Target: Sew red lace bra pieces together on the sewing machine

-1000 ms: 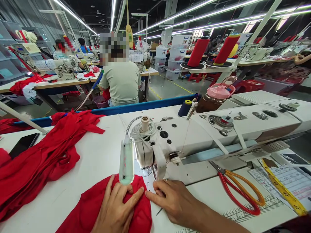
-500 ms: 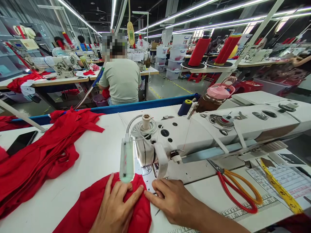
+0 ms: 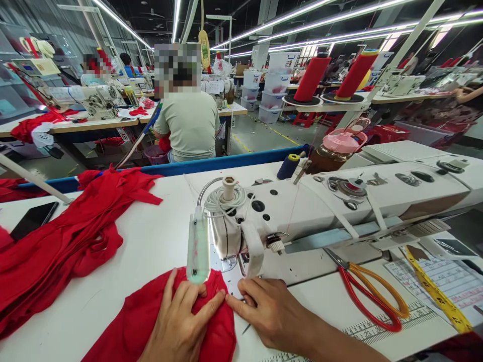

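One red fabric piece (image 3: 151, 322) is pressed flat in front of the sewing machine (image 3: 302, 211) by the left hand (image 3: 181, 327), fingers spread, nothing grasped. The right hand (image 3: 271, 311) is laid open just beside it. One pair of scissors (image 3: 372, 294) is seen right of the machine; two red thread cones (image 3: 332, 75) behind it.

One head-worn view looks forward and down, close over the sewing machine (image 3: 302, 211).

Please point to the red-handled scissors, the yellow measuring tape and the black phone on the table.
Red-handled metal scissors (image 3: 372, 296): head view, on the red handle loop.
Yellow measuring tape (image 3: 437, 294): head view, on the middle of the strip.
Flat black phone (image 3: 33, 220): head view, on the centre of its dark screen.
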Action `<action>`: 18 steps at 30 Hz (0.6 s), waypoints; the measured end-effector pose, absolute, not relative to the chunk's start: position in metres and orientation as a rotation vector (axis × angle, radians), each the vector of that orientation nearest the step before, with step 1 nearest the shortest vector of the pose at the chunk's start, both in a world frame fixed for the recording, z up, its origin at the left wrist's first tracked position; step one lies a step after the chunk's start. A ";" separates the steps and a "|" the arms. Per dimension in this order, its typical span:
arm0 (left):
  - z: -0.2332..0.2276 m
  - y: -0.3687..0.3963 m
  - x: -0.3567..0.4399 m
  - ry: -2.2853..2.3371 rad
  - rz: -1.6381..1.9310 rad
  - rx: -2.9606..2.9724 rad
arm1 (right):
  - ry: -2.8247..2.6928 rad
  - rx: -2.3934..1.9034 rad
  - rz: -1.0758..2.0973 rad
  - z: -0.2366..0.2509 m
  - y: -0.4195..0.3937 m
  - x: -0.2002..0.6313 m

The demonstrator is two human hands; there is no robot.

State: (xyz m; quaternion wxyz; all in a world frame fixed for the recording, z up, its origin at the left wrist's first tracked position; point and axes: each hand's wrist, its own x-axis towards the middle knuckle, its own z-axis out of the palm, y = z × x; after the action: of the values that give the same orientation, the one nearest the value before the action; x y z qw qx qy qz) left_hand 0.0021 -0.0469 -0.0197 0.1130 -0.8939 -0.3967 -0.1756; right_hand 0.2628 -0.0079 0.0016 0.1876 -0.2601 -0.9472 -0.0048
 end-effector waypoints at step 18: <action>-0.022 -0.051 0.011 -1.280 -0.612 -2.627 | -2.559 -0.756 0.067 0.003 -0.009 0.265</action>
State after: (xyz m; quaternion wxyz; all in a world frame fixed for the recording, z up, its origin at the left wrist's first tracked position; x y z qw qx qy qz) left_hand 0.0108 -0.0514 -0.0220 0.0780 -0.8772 -0.4274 -0.2045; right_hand 0.2648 -0.0089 0.0025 0.2343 -0.2753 -0.9321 0.0243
